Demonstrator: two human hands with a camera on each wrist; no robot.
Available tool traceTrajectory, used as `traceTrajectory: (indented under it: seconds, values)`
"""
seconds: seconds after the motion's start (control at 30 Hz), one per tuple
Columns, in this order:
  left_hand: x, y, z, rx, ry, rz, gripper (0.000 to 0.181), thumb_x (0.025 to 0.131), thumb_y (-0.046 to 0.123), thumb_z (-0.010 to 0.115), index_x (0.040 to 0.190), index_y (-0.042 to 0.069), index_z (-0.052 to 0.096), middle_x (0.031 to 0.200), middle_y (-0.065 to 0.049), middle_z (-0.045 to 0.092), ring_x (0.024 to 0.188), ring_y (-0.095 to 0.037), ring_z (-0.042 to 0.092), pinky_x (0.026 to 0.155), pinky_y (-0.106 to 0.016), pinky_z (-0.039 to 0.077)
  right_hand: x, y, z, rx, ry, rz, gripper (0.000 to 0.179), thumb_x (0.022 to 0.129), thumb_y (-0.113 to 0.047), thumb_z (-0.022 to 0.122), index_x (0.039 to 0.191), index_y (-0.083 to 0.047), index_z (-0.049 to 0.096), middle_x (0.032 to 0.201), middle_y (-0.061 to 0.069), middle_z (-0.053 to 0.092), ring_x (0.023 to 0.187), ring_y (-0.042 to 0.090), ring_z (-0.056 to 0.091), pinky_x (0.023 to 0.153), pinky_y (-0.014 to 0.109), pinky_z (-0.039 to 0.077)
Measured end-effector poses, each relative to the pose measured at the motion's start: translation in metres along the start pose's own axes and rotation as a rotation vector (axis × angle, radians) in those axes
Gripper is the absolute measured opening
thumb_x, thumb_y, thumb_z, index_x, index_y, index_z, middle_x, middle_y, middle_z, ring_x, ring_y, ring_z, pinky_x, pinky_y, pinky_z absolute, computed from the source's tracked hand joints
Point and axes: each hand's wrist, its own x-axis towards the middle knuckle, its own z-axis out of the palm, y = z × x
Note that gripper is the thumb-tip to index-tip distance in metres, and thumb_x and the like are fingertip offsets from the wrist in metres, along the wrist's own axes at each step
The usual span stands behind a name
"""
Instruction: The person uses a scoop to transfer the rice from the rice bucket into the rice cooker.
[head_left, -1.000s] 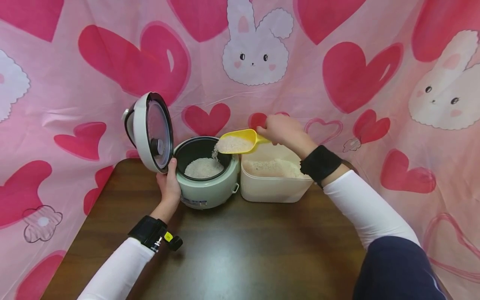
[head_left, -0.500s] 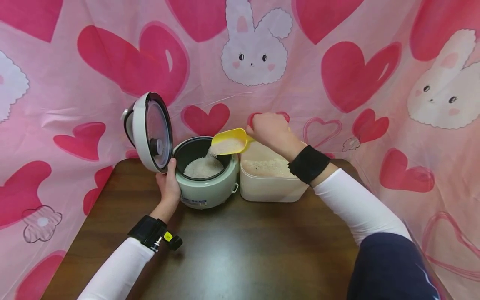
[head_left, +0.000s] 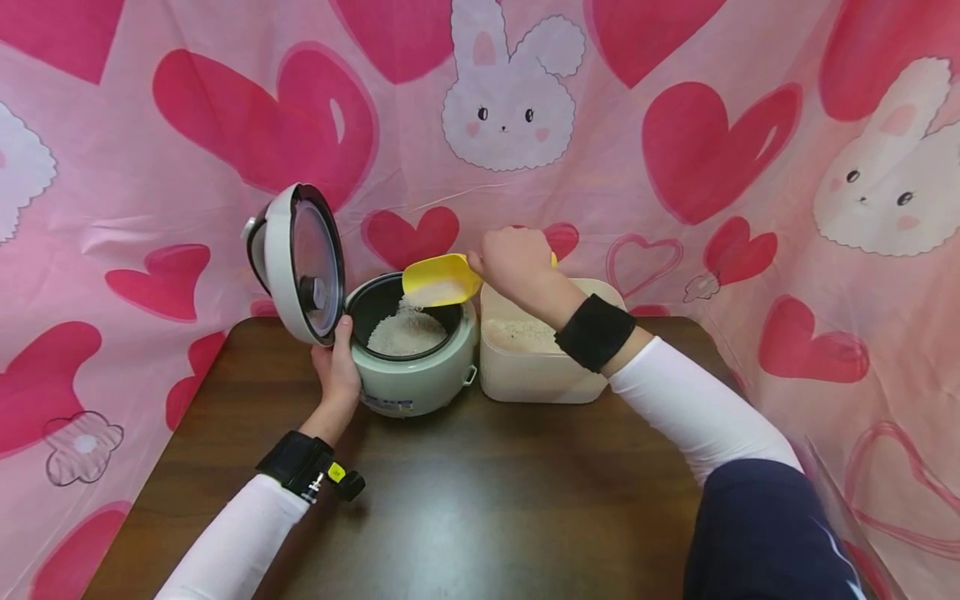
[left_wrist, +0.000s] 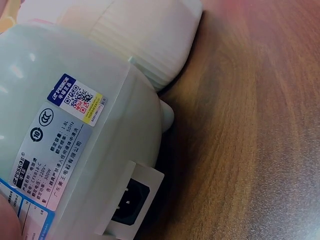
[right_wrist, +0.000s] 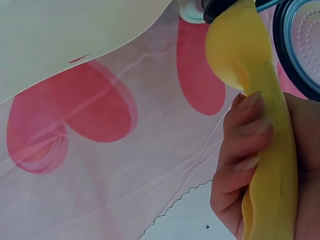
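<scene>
My right hand (head_left: 513, 262) grips the handle of a yellow scoop (head_left: 461, 273), held tilted over the rice cooker (head_left: 416, 387). Rice spills from the scoop's lip onto a mound of white rice (head_left: 405, 335) in the dark inner pot. In the right wrist view, fingers (right_wrist: 240, 160) curl round the scoop's handle (right_wrist: 277, 165). My left hand (head_left: 339, 371) rests against the pale green cooker's left side, thumb straight up by the rim; its other fingers are partly hidden. The cooker's hinged lid (head_left: 288, 267) stands raised at the left.
A cream bin (head_left: 547, 379) with rice in it stands right beside the cooker, on the brown wooden table (head_left: 450, 500). Behind hangs a pink cloth (head_left: 420, 167) with hearts and rabbits. The left wrist view shows a power socket (left_wrist: 132, 200) low on the cooker.
My right hand has carried the scoop leftward, farther over the pot, tipping it more. Less rice lies in the scoop. The left hand has stayed against the cooker.
</scene>
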Motion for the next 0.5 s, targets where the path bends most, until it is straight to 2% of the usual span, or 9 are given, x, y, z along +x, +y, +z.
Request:
traceTrajectory:
  seconds: [0.2,0.5]
  values:
    - [0.0012,-0.0007,0.0004,0.014,0.007,0.003,0.052,0.103,0.039,0.058,0.140,0.003,0.059,0.140,-0.009,0.062,0.128,-0.015,0.052,0.117,-0.030,0.035,0.0011,-0.0036,0.0017,-0.016,0.006,0.007,0.054,0.106,-0.041,0.045,0.064,-0.010,0.055,0.063,0.007,0.047,0.069,0.033,0.061,0.061,0.042,0.057]
    - [0.0007,-0.0021,-0.0010,0.023,-0.002,0.004,0.053,0.103,0.041,0.057,0.143,0.005,0.057,0.141,-0.007,0.061,0.129,-0.015,0.051,0.119,-0.032,0.033,0.0012,0.0026,0.0097,-0.004,0.079,-0.014,0.052,0.106,-0.040,0.046,0.065,-0.010,0.052,0.063,0.006,0.045,0.064,0.031,0.059,0.055,0.041,0.053]
